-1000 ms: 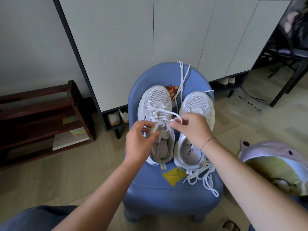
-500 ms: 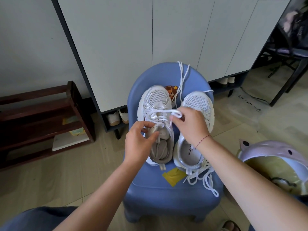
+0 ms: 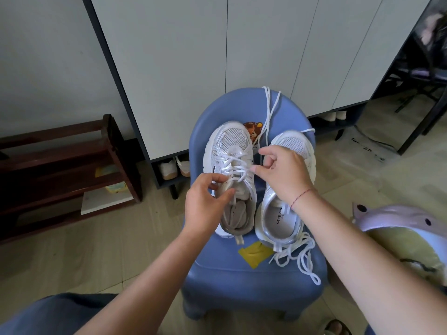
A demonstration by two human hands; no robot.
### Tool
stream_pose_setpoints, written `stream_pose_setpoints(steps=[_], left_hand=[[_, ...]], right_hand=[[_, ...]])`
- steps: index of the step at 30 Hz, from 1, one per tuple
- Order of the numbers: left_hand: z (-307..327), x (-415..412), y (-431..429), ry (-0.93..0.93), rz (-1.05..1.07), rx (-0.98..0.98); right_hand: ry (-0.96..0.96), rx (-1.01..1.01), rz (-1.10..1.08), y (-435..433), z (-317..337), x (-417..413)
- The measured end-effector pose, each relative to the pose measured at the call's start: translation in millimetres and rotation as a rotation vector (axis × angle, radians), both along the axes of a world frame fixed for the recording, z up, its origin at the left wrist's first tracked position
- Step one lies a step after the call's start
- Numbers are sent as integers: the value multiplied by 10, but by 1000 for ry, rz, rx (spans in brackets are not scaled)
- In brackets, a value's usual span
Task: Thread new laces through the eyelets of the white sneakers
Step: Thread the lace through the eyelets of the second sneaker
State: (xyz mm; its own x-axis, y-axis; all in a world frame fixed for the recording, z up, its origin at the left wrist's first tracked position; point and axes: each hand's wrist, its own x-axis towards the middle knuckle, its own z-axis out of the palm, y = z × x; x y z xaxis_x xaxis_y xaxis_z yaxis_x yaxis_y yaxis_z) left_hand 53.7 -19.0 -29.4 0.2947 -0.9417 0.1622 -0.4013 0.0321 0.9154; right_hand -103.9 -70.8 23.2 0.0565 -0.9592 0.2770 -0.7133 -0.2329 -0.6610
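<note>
Laces [image 3: 238, 165], sneaker [image 3: 229, 141] on blue chair [image 3: 242, 281]: our left hand [image 3: 203, 209] pinches the tongue [image 3: 229, 187], right hand [image 3: 283, 175] loosely curled, empty; we should tension crossings evenly.

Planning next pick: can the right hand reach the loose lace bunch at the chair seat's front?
Probably yes: the lace bunch lies uncovered beside the right sneaker heel; the right hand need only draw back.

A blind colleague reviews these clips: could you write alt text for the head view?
A person's left hand grips the tongue of a partly laced white sneaker on a blue chair, while the right hand hovers, fingers loosely curled, beside its laces. A second sneaker sits alongside, a loose lace piled by its heel.
</note>
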Motion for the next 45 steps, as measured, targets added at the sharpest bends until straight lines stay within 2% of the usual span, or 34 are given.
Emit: stream_pose_setpoints(steps=[2, 5, 13, 17, 20, 27, 32, 34, 40, 43, 45], left_hand=[[-14, -2, 2, 5, 7, -3], [-34, 2, -8, 19, 8, -3], [-93, 26, -52, -19, 12, -38], [-104, 29, -64, -30, -3, -40], [-97, 29, -61, -29, -18, -33], [-92, 2, -58, -44, -50, -19], [-103, -1, -62, -27, -52, -23], [-111, 4, -59, -17, -41, -11], [-103, -8, -65, -14, -34, -1], [-92, -11, -64, -19, -38, -2], [-90, -9, -65, -26, -36, -1]], right_hand=[[20, -57, 125, 54, -30, 112], [122, -29, 268, 47, -84, 230], [239, -3, 363, -89, -92, 209], [359, -12, 383, -110, -64, 214], [333, -26, 399, -119, -69, 196], [174, -78, 255, -202, -20, 96], [43, -84, -22, -187, -136, 81], [86, -95, 55, -192, -111, 84], [340, -112, 497, -164, 64, 224], [435, -66, 562, -171, 42, 273], [402, -53, 542, -161, 38, 278]])
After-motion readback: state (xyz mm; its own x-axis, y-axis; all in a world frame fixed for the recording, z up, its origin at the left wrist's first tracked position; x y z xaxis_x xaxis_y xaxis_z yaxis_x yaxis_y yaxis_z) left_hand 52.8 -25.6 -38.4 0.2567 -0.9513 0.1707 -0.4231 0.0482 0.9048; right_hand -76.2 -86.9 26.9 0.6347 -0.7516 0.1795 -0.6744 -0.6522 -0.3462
